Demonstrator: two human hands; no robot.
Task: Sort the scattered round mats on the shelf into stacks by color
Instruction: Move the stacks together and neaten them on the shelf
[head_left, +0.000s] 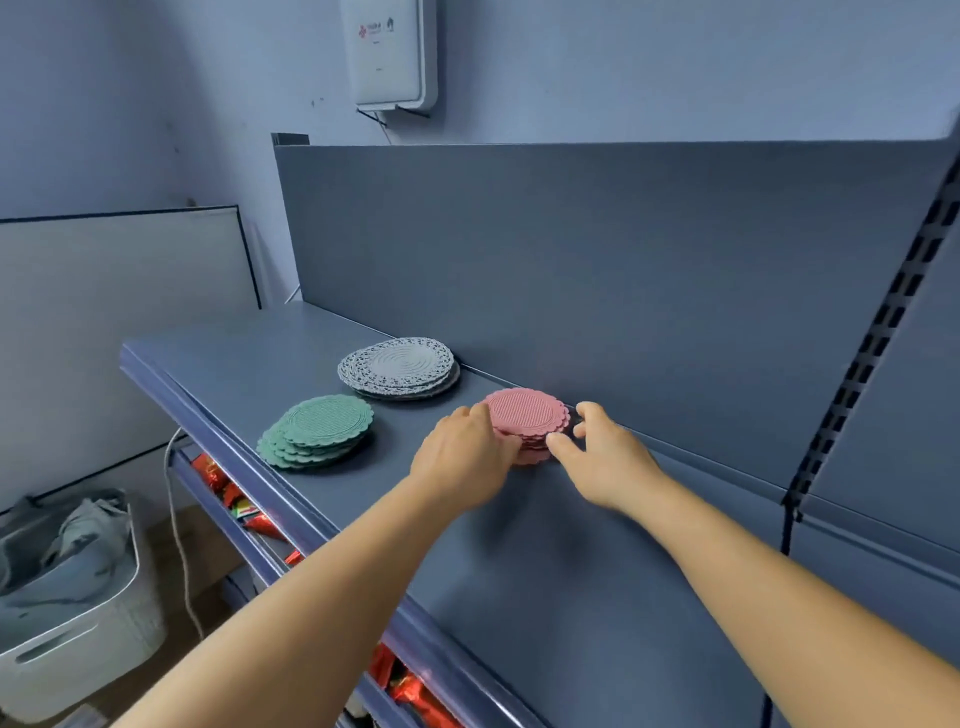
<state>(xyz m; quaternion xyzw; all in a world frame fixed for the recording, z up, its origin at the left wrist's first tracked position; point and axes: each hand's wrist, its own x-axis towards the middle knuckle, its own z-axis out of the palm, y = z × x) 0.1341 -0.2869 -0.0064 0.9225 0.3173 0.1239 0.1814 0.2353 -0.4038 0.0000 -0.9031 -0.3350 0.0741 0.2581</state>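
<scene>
We are looking down at a blue-grey metal shelf (519, 545) running from the centre left of the frame toward the lower right, with three stacks of round, scallop-edged, ribbed mats lying on it. The pink stack of round mats (527, 415) is sitting at the centre of the frame, close to the shelf's upright back panel (597, 270). Our left hand (467, 449) is curling around the stack's left edge, and our right hand (605, 452) is closing on its right edge, thumb low against the near side and fingers reaching behind; both hands are gripping the pink stack between them.

To the left of the pink one, nearer the shelf's front edge, the green stack of round mats (319, 431) is lying slightly fanned out, its lower mats slipping toward the lower left. Above it in the frame, toward the back panel, the pale grey stack of lacy-edged round mats (400, 366) is resting, well apart from our hands.

Below the shelf we are seeing red foil packets (415, 691) on a lower level. In the lower left of the frame a white plastic basket (104, 639) is holding grey cloth, and a white wall-mounted box (389, 52) is hanging at the top centre.
</scene>
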